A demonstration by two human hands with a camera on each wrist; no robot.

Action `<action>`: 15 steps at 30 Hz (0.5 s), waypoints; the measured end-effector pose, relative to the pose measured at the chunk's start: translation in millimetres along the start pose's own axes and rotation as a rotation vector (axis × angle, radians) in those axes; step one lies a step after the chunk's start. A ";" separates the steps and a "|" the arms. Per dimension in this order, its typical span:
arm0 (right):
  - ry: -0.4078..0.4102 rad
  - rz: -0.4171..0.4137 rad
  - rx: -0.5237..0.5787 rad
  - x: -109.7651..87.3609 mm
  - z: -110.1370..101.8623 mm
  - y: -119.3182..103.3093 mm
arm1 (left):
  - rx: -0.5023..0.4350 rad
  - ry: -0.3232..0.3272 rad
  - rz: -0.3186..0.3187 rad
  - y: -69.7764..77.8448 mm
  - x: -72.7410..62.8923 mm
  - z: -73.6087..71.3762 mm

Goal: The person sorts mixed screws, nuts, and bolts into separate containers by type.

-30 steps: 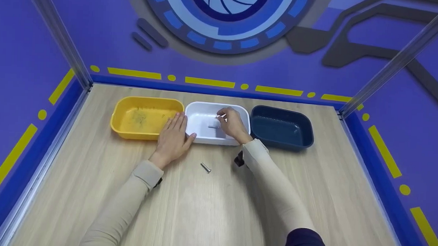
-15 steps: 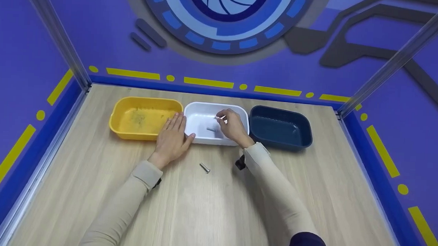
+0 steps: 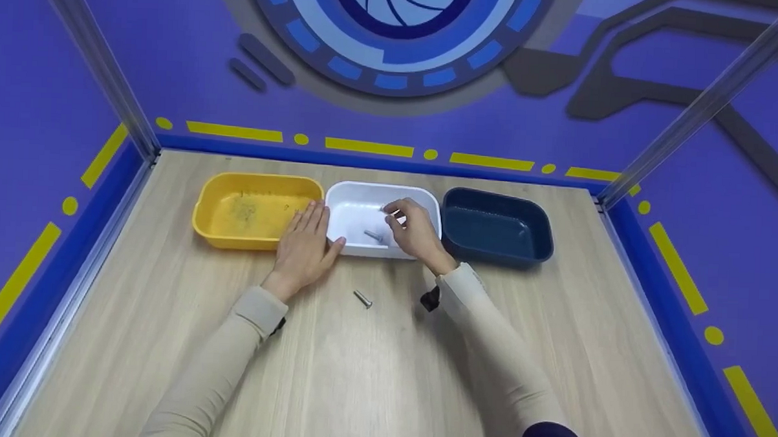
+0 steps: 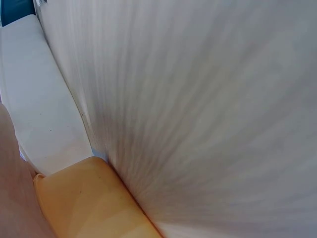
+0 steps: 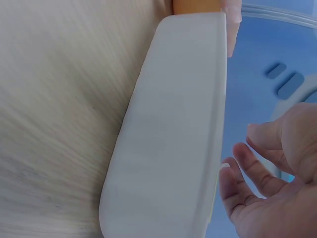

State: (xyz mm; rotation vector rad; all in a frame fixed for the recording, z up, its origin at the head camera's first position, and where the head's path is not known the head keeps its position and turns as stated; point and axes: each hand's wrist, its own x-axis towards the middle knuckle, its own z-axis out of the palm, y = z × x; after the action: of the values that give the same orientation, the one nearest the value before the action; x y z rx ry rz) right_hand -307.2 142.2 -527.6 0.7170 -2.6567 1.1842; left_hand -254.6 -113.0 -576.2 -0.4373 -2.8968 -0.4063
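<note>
The left hand (image 3: 301,246) lies with straight fingers across the adjoining rims of the yellow tray (image 3: 251,242) and the white tray (image 3: 355,250). Above the white tray is the right hand (image 3: 414,230), its fingers loosely bent. The right wrist view shows a gap between thumb and fingers (image 5: 255,168), with nothing seen held there. Inside the white tray lies a metal bolt (image 3: 373,235), near the front wall. Another bolt (image 3: 362,299) lies on the table in front of the trays.
To the right of the white tray stands a dark blue tray (image 3: 498,254). Dark specks mark the yellow tray's floor. The wooden table (image 3: 383,373) is bounded by blue-purple panels (image 3: 379,124) at the back and sides.
The bolt in the white tray has shifted toward the front wall and turned slightly. The right hand has drawn back a little, its fingertips parting. The left hand stays on the rims.
</note>
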 end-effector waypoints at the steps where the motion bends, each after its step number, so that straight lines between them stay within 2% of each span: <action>1: 0.004 -0.007 0.008 -2.3 0.0 -0.7 | 0.002 -0.002 0.001 0.2 -0.2 0.1; 15: 0.001 -0.066 0.054 -28.1 -1.4 -10.1 | -0.004 -0.022 -0.012 0.4 -0.3 -1.4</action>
State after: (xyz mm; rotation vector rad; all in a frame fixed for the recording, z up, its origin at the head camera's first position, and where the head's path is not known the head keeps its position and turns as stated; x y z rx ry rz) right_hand -277.9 147.6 -528.8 0.8052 -2.5877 1.2433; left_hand -254.0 -113.2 -574.8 -0.4276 -2.9223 -0.4122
